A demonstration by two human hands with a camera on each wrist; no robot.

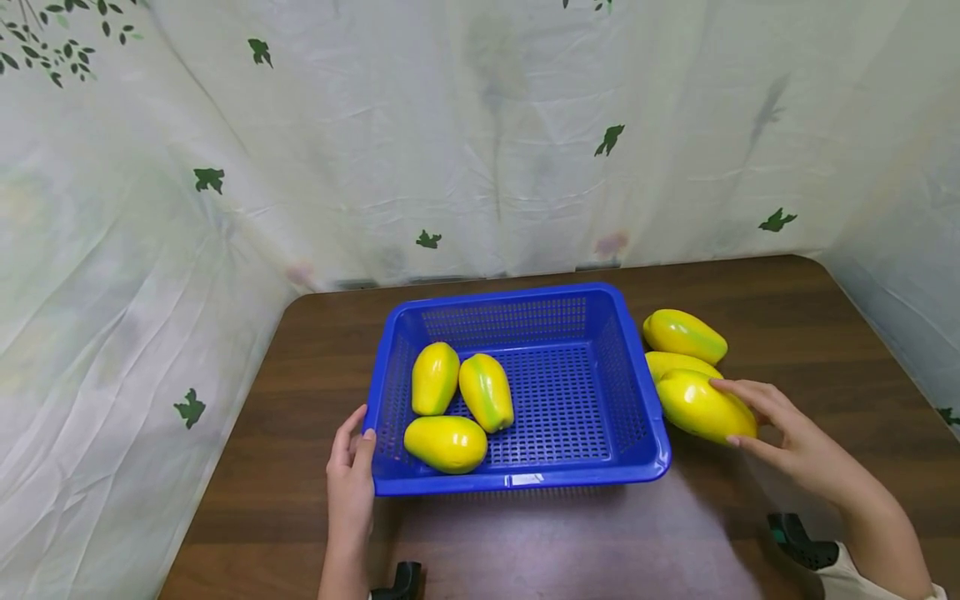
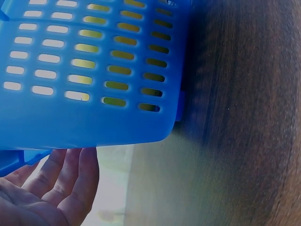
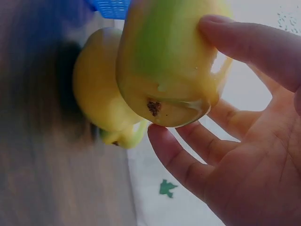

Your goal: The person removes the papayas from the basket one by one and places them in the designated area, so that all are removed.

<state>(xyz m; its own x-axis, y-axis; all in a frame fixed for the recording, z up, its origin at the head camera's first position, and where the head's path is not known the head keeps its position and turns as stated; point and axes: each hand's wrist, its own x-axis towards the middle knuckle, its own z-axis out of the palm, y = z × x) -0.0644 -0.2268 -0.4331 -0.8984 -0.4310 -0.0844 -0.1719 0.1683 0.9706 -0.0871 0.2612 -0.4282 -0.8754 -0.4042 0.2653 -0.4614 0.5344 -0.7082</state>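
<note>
Step in hand: apparently the picking-up of the nearest yellow fruit (image 1: 705, 408) of three beside the blue basket (image 1: 585, 477), toward the right edge of the worktop (image 1: 270, 467).
Right hand (image 1: 802, 446): clasped that fruit by its near right end, thumb on one side and fingers on the other.
Left hand (image 1: 351, 475): gripped the basket's left rim near its front corner, well apart from the other hand.
Inside the basket: a rear fruit (image 1: 435, 379), a middle fruit (image 1: 486, 392) and a front fruit (image 1: 446, 444), all toward the left wall.
Outside the right rim: a far fruit (image 1: 685, 335), on the side toward the worktop's far right corner, and a half-hidden fruit (image 1: 671, 362).
Next move: seemed to call for a secure grasp and a lift clear of the neighbouring fruit and the rim, the basket kept steady.
Hidden: most of the half-hidden fruit, behind the clasped one.
Cut off: the worktop's near edge and the left wrist device (image 1: 403, 579).
Hard to make out: whether the clasped fruit touched the worktop; blur softened the right wrist view.
</note>
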